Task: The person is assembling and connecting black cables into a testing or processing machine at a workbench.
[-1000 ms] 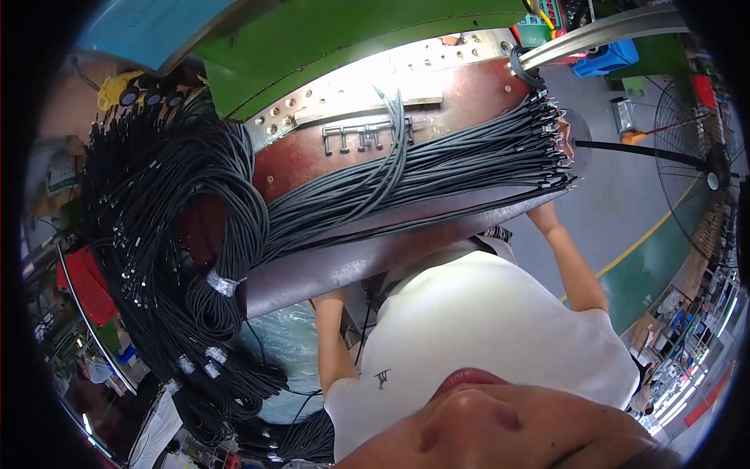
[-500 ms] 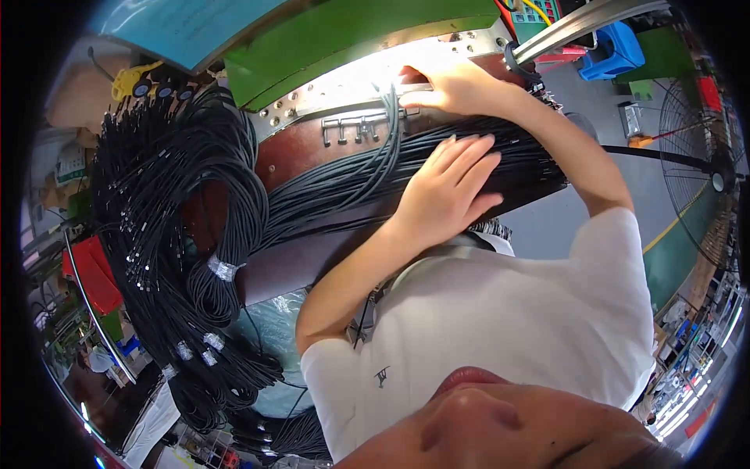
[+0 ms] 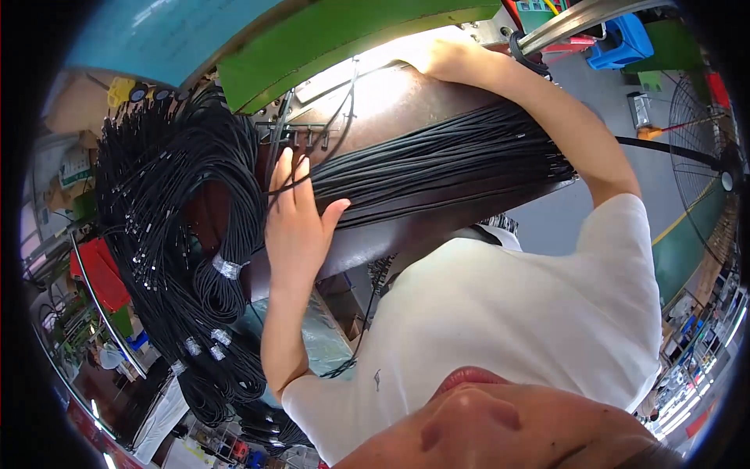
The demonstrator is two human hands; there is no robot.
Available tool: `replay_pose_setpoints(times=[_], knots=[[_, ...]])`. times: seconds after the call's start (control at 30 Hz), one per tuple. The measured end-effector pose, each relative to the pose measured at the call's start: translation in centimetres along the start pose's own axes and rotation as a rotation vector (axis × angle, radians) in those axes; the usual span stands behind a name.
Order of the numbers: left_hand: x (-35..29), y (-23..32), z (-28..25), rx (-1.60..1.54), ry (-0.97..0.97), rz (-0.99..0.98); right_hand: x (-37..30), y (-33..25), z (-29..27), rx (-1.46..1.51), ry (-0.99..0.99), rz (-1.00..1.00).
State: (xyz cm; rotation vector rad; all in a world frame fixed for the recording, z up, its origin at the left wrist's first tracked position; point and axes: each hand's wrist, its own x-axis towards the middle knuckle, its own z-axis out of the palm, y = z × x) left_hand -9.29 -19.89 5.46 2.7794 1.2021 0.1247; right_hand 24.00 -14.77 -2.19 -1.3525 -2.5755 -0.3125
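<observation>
A thick row of black cables [image 3: 437, 148] lies lengthwise on the brown work surface before me. My left hand [image 3: 298, 227] is at the left end of this row, fingers stretched out and thumb apart, with a thin cable crossing over the fingers. Under the front edge of the green panel [image 3: 359, 43] reaches my right hand [image 3: 441, 56]; glare washes out its fingers, so any hold is hidden. Between the hands, a few loose cables [image 3: 349, 102] run up beneath the panel. A small dark metal rack with pegs [image 3: 310, 134] stands just beyond the left fingertips.
Large coiled black cable bundles [image 3: 168, 195] hang at the left, some bound with silvery wrap [image 3: 226, 268]. A metal bar [image 3: 578, 27] slants across the upper right. Farther right are a blue stool [image 3: 623, 43] and a large fan [image 3: 699, 168]. A red bin [image 3: 101, 273] is far left.
My left hand has swept left along the cable row. Cables that stood near the right hand now lie further left, by the rack. My right hand has shifted slightly up and left, deeper under the panel.
</observation>
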Motion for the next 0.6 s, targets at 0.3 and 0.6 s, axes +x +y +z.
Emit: replay_pose_setpoints(times=[0.3,0.6], knots=[[0.0,-2.3,-1.7,0.122,-0.162,0.087,4.9,-11.2,-3.9,0.395,0.036,0.183],[-0.1,-4.0,-1.2,-0.291,0.173,-0.04,2.6,-10.0,-5.9,0.48,-0.06,0.319]])
